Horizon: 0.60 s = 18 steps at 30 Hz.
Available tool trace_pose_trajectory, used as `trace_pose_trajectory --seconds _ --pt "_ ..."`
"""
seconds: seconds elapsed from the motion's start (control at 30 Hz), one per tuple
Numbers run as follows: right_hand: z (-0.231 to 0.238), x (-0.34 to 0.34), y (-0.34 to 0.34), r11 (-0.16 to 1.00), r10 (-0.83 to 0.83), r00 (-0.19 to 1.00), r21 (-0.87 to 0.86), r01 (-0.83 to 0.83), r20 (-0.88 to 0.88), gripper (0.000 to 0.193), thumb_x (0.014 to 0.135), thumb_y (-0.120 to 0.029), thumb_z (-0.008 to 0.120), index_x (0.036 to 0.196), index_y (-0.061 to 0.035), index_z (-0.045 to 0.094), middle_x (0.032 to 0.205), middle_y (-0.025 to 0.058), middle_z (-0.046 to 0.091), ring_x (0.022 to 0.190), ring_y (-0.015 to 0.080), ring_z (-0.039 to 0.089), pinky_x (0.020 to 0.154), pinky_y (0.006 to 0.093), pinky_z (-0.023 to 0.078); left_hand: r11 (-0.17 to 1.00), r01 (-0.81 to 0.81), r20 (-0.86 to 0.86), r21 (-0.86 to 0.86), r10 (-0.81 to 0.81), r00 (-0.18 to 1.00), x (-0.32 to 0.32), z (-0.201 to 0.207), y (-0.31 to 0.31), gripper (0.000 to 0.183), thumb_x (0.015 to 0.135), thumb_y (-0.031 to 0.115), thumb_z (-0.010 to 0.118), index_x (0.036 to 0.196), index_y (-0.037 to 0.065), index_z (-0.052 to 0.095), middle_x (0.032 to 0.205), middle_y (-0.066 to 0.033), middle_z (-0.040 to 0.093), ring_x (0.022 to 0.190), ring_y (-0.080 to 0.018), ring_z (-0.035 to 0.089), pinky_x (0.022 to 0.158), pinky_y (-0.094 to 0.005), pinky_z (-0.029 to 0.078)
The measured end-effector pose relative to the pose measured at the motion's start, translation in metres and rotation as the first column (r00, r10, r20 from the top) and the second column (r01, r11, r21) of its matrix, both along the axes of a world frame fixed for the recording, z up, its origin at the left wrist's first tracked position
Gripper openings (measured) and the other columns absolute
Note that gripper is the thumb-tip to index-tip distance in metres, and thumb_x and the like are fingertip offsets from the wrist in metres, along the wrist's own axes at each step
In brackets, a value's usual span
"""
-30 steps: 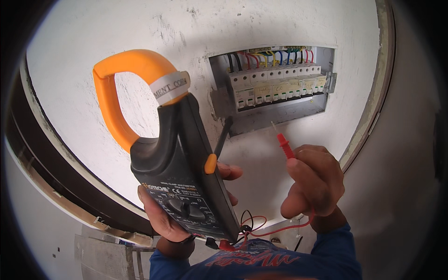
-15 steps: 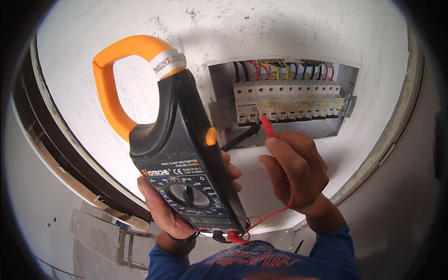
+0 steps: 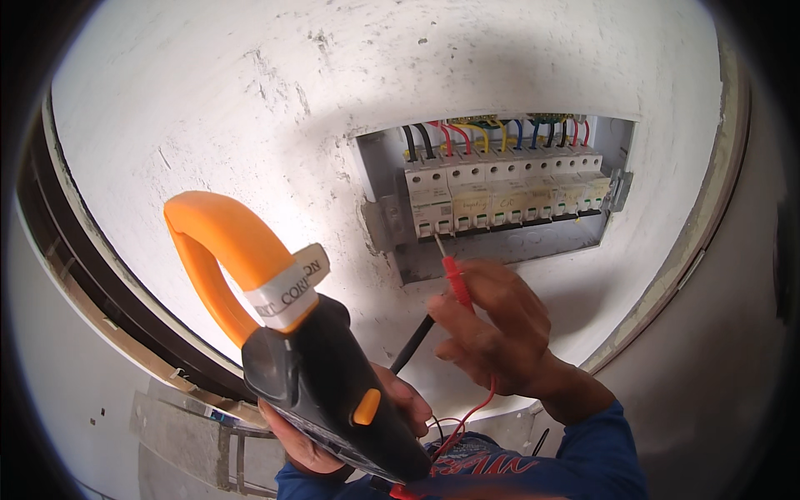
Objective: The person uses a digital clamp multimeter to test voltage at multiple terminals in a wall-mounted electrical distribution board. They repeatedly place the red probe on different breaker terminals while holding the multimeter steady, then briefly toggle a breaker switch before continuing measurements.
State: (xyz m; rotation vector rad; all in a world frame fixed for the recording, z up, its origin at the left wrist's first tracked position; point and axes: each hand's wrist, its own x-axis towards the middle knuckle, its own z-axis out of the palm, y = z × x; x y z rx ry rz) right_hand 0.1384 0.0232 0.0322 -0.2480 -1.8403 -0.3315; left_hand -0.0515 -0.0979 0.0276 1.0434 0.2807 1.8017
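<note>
My left hand (image 3: 406, 402) is wrapped round a black clamp meter (image 3: 333, 367), whose orange jaw (image 3: 225, 242) points up and left. A white label is wound round the jaw's base, and the dial face is turned out of sight. A black test probe (image 3: 413, 343) sticks up beside the meter from my left fingers. My right hand (image 3: 500, 325) pinches a red test probe (image 3: 457, 282). Its metal tip points up at the lower edge of the leftmost circuit breakers (image 3: 429, 204); I cannot tell whether it touches. A red lead (image 3: 477, 410) hangs below.
The breaker row sits in a recessed grey metal box (image 3: 392, 242) in a scuffed white wall (image 3: 200, 125). Black, red, yellow and blue wires (image 3: 500, 133) enter from above. A dark frame (image 3: 125, 283) curves along the left; a grey stand (image 3: 179, 437) is at lower left.
The meter has dropped and tilted, hiding its dial. The black probe has pulled down from the breakers. My right hand has moved down and left with the red probe, baring its metal tip.
</note>
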Motion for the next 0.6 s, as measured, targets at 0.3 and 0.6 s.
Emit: trace_pose_trajectory --seconds 0.3,0.6 --pt "-0.026 -0.031 0.000 0.987 0.153 0.988 -0.053 -0.152 0.016 0.050 0.078 -0.019 0.091 0.124 -0.0066 0.075 0.110 0.0174 0.069 0.097 0.0329 0.074 0.078 0.0419 0.065 0.996 0.092 0.049 -0.016 -0.091 0.995 -0.018 -0.020 -0.004 0.079 0.109 0.069 0.030 0.135 -0.002 0.053 0.101 -0.0278 0.069 0.079 -0.0461 0.076 0.056 -0.0565 0.066" --pt "-0.031 -0.047 -0.012 0.986 0.162 0.984 -0.048 -0.159 0.067 0.037 0.080 -0.014 0.086 0.116 -0.0083 0.080 0.107 0.0115 0.070 0.096 0.0284 0.074 0.077 0.0386 0.065 0.976 0.162 0.334 -0.148 -0.105 0.937 -0.023 -0.022 -0.023 0.086 0.108 0.072 0.025 0.140 -0.005 0.046 0.113 -0.0319 0.066 0.090 -0.0502 0.076 0.063 -0.0596 0.068"
